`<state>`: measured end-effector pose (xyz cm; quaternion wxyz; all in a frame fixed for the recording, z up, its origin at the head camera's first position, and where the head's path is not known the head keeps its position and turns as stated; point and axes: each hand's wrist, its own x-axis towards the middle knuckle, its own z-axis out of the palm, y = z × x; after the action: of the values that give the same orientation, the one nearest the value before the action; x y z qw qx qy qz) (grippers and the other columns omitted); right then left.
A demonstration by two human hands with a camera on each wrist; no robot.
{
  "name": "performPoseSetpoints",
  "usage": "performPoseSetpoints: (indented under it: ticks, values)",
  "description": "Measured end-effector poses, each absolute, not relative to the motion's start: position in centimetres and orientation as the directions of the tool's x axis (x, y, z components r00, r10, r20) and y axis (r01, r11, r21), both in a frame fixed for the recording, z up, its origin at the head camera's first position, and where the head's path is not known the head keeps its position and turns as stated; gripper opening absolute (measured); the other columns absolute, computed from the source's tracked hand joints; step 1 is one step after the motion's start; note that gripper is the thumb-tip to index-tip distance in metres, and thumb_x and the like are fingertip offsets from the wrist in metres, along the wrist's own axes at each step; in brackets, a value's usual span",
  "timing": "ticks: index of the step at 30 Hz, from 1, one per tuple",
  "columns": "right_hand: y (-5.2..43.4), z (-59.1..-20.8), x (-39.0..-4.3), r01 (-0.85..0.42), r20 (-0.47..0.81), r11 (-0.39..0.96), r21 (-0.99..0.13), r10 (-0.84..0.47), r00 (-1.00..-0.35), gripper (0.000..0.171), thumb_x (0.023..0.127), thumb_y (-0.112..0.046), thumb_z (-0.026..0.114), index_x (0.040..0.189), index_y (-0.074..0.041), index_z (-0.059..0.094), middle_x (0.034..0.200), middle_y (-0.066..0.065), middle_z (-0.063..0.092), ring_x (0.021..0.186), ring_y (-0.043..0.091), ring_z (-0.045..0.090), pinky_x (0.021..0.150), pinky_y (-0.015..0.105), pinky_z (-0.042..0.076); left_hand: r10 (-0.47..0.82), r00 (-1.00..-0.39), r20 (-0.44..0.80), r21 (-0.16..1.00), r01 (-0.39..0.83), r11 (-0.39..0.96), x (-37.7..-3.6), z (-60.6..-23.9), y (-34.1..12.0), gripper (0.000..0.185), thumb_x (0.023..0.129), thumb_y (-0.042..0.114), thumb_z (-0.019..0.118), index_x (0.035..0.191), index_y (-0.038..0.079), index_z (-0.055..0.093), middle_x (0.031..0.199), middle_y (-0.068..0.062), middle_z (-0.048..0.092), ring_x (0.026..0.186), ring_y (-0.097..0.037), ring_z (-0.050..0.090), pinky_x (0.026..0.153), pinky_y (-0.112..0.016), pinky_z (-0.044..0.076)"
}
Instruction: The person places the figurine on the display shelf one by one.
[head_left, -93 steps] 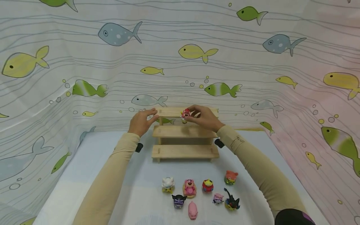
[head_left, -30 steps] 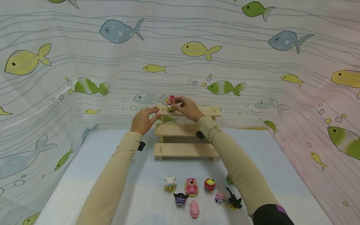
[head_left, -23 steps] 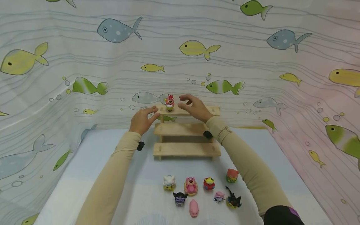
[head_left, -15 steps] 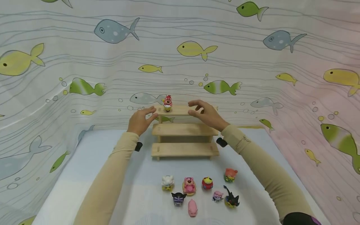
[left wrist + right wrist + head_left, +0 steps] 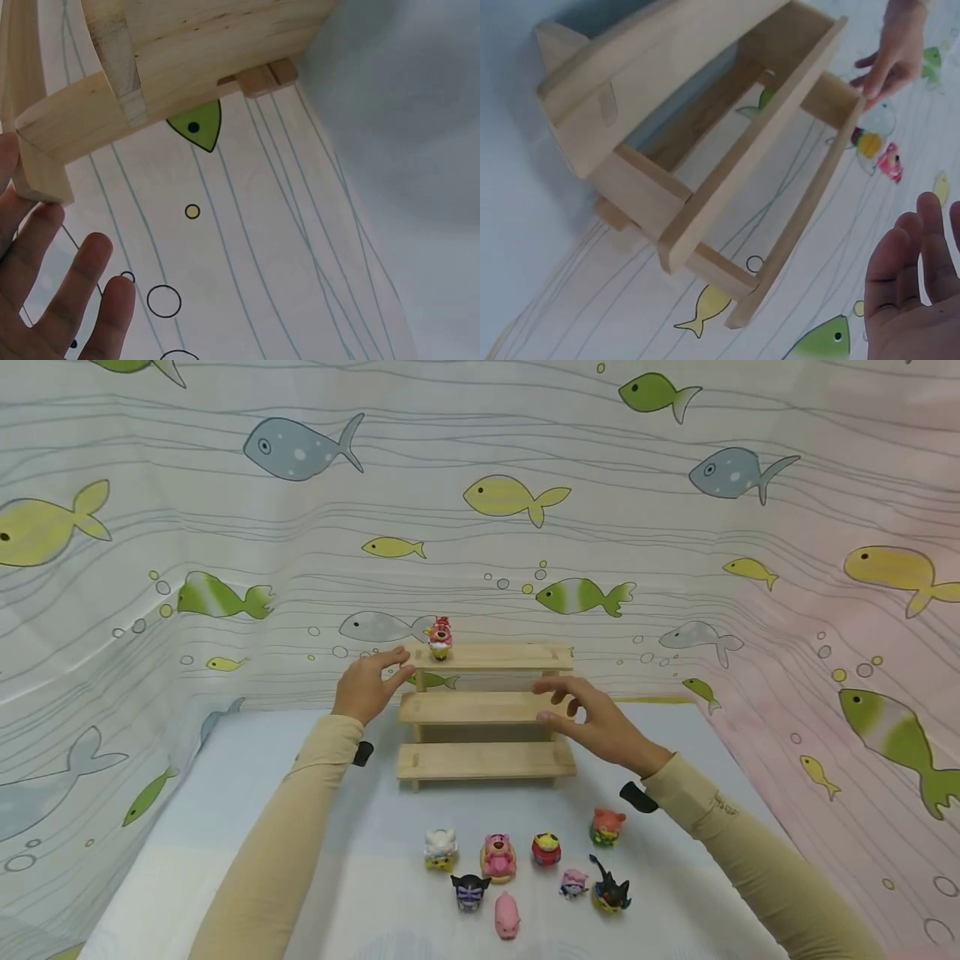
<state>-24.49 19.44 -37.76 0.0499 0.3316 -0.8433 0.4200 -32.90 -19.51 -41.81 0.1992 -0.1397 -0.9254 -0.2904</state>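
Note:
A three-step wooden shelf (image 5: 487,708) stands on the pale blue table. A small red and pink figurine (image 5: 438,638) stands alone at the left end of the top step; it also shows in the right wrist view (image 5: 877,152). My left hand (image 5: 369,685) rests with straight fingers against the left end of the top step (image 5: 45,180). My right hand (image 5: 596,722) hovers open and empty in front of the right side of the middle step, fingers relaxed (image 5: 911,277).
Several small toy figurines lie in a cluster near the table's front: a white one (image 5: 440,847), a pink bear (image 5: 497,857), a red one (image 5: 546,848), a black one (image 5: 610,891), a pink pig (image 5: 507,916). A fish-patterned curtain (image 5: 300,527) walls the table on three sides.
My right hand let go of the red and pink figurine on the top step, then drew back down and to the right. The left hand stayed at the shelf's left end.

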Motion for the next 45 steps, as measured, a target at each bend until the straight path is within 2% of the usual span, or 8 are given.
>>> performPoseSetpoints:
  ticks: [5, 7, 13, 19, 31, 37, 41, 45]
  values:
    - [20.3, -38.9, -22.8, -0.608, 0.349, 0.46, -0.647, -0.531, -0.772, 0.046, 0.098, -0.026, 0.072, 0.14, -0.021, 0.057, 0.136, -0.007, 0.058, 0.111, 0.021, 0.052, 0.086, 0.041, 0.048, 0.137, -0.883, 0.449, 0.491, 0.373, 0.787, -32.8, -42.2, -19.6, 0.045, 0.098, 0.041, 0.068, 0.134, 0.014, 0.068, 0.141, 0.001, 0.061, 0.125, -0.034, 0.06, 0.091, -0.053, 0.054]
    - [20.8, -39.5, -22.4, -0.6, 0.337, 0.476, -0.643, -0.528, -0.779, 0.046, 0.098, -0.029, 0.071, 0.141, -0.02, 0.056, 0.136, -0.007, 0.058, 0.112, 0.019, 0.052, 0.086, 0.04, 0.048, 0.135, -0.881, 0.454, 0.487, 0.372, 0.79, -32.9, -42.3, -19.7, 0.045, 0.098, 0.041, 0.068, 0.133, 0.014, 0.069, 0.141, 0.001, 0.061, 0.125, -0.034, 0.06, 0.09, -0.053, 0.055]
    - [22.7, -40.9, -21.2, -0.565, 0.316, 0.517, -0.643, -0.493, -0.811, 0.048, 0.097, -0.032, 0.072, 0.141, -0.025, 0.056, 0.134, -0.008, 0.059, 0.112, 0.012, 0.052, 0.086, 0.036, 0.049, 0.141, -0.879, 0.455, 0.484, 0.377, 0.79, -33.0, -42.2, -19.7, 0.045, 0.098, 0.041, 0.068, 0.133, 0.013, 0.069, 0.141, 0.001, 0.061, 0.123, -0.035, 0.061, 0.068, -0.048, 0.058]
    - [24.9, -42.5, -19.9, -0.506, 0.293, 0.571, -0.646, -0.427, -0.856, 0.048, 0.094, -0.032, 0.075, 0.139, -0.033, 0.055, 0.132, -0.012, 0.059, 0.111, 0.012, 0.052, 0.086, 0.032, 0.049, 0.134, -0.88, 0.456, 0.485, 0.371, 0.792, -32.9, -41.8, -19.5, 0.044, 0.097, 0.041, 0.069, 0.132, 0.014, 0.069, 0.141, 0.001, 0.061, 0.124, -0.033, 0.061, 0.083, -0.05, 0.057]
    - [28.0, -46.0, -17.4, -0.449, 0.268, 0.623, -0.641, -0.367, -0.891, 0.05, 0.093, -0.032, 0.077, 0.139, -0.029, 0.056, 0.131, -0.01, 0.062, 0.107, 0.015, 0.054, 0.082, 0.031, 0.047, 0.141, -0.866, 0.48, 0.462, 0.386, 0.799, -32.9, -41.9, -19.5, 0.044, 0.097, 0.043, 0.068, 0.13, 0.014, 0.07, 0.14, 0.001, 0.062, 0.119, -0.034, 0.064, 0.083, -0.051, 0.057]
    - [28.9, -47.7, -16.5, -0.428, 0.234, 0.657, -0.62, -0.366, -0.901, 0.05, 0.09, -0.039, 0.079, 0.136, -0.033, 0.058, 0.126, -0.013, 0.064, 0.103, 0.019, 0.056, 0.079, 0.03, 0.047, 0.141, -0.867, 0.478, 0.459, 0.384, 0.801, -33.0, -41.9, -19.5, 0.044, 0.097, 0.043, 0.068, 0.13, 0.014, 0.071, 0.14, 0.001, 0.062, 0.119, -0.033, 0.065, 0.094, -0.053, 0.053]
    - [29.2, -48.4, -15.9, -0.408, 0.205, 0.666, -0.624, -0.364, -0.909, 0.054, 0.087, -0.042, 0.081, 0.135, -0.029, 0.059, 0.124, -0.012, 0.064, 0.1, 0.021, 0.057, 0.077, 0.031, 0.048, 0.138, -0.87, 0.473, 0.467, 0.381, 0.798, -33.0, -41.8, -19.5, 0.043, 0.097, 0.041, 0.068, 0.13, 0.013, 0.071, 0.14, 0.0, 0.061, 0.121, -0.034, 0.063, 0.104, -0.055, 0.046]
    - [29.4, -49.2, -15.5, -0.363, 0.157, 0.686, -0.63, -0.346, -0.925, 0.059, 0.085, -0.048, 0.081, 0.134, -0.021, 0.061, 0.122, -0.013, 0.064, 0.099, 0.016, 0.057, 0.077, 0.03, 0.049, 0.134, -0.87, 0.474, 0.471, 0.379, 0.797, -32.9, -41.7, -19.4, 0.043, 0.097, 0.04, 0.069, 0.13, 0.013, 0.071, 0.14, 0.0, 0.061, 0.122, -0.035, 0.062, 0.106, -0.056, 0.045]
